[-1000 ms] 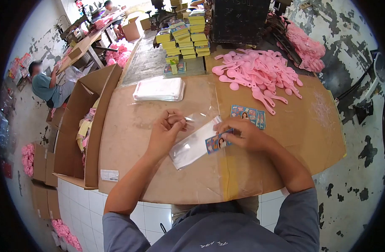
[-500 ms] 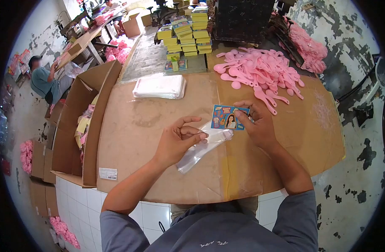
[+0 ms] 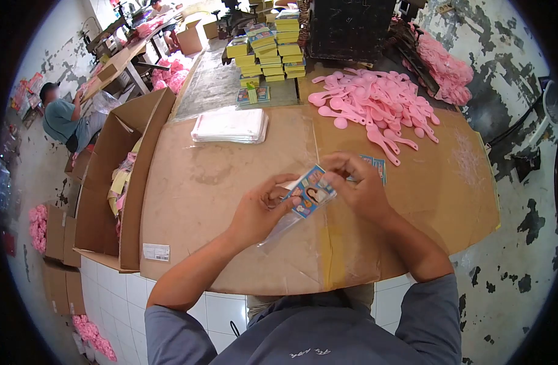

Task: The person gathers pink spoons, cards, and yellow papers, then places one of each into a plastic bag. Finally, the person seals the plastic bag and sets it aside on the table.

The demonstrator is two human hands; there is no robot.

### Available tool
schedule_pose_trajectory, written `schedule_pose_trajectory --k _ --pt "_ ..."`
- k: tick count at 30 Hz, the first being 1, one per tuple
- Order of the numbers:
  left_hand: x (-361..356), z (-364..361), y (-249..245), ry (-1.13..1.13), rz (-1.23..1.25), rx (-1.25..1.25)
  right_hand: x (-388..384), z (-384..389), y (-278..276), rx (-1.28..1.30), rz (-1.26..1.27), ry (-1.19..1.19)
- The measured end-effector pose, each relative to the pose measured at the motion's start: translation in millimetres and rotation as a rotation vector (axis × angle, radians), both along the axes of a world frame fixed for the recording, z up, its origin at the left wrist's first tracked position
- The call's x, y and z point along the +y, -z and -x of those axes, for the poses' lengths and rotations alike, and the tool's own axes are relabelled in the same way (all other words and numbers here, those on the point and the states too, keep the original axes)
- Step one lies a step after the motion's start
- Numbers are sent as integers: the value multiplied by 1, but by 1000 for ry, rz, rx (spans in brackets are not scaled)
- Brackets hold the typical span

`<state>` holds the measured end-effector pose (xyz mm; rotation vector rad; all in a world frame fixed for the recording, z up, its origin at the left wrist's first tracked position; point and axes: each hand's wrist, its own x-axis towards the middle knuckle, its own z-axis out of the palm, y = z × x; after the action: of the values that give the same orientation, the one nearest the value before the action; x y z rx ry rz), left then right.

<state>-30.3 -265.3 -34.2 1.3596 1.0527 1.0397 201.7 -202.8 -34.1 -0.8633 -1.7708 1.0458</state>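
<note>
My left hand (image 3: pixel 259 210) is closed, its thumb pressing the lower left edge of a blue printed card (image 3: pixel 310 193). The card is tilted and overlaps the mouth of a clear plastic bag (image 3: pixel 280 231), which hangs below the same hand. Fingers of my right hand (image 3: pixel 359 187) pinch the card's upper right edge. Just beyond the right hand, more blue cards (image 3: pixel 379 167) show in part, mostly covered by it.
A stack of clear bags (image 3: pixel 229 126) lies at the back left of the cardboard-covered table (image 3: pixel 200 243). Pink scoops (image 3: pixel 376 103) are heaped at the back right. Behind stand piles of cards (image 3: pixel 266 52). A long carton (image 3: pixel 130 201) flanks the left side; a person (image 3: pixel 72 115) sits beyond it.
My right hand has brought the card left and down over the bag, turning it diagonal. My left hand's fingers have closed on its edge. Other cards now show beyond my right hand.
</note>
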Motion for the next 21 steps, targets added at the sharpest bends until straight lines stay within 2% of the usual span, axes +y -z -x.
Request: schedule_pose_trajectory --k 2,5,8,10,12,15,18,21 --pt "2 -1 3 -50 -9 -82 5 -5 -1 -33 -15 16" --pt "3 -1 7 -69 -54 -81 -7 -2 -13 -156 -180 -135" --pt "3 1 5 -54 -8 -14 18 -13 -1 -288 -539 -268" --pt "3 2 6 -85 9 -9 48 -47 3 -415 -296 38" --pt "6 6 4 -104 79 -12 65 -76 -11 -544 -250 507" --pt "8 9 4 -105 100 -48 78 -114 -2 -928 -344 596" --pt "7 9 1 -80 111 -94 80 -113 9 -890 -387 556" --pt "6 9 -1 -42 104 -117 71 -93 -13 -639 -236 395"
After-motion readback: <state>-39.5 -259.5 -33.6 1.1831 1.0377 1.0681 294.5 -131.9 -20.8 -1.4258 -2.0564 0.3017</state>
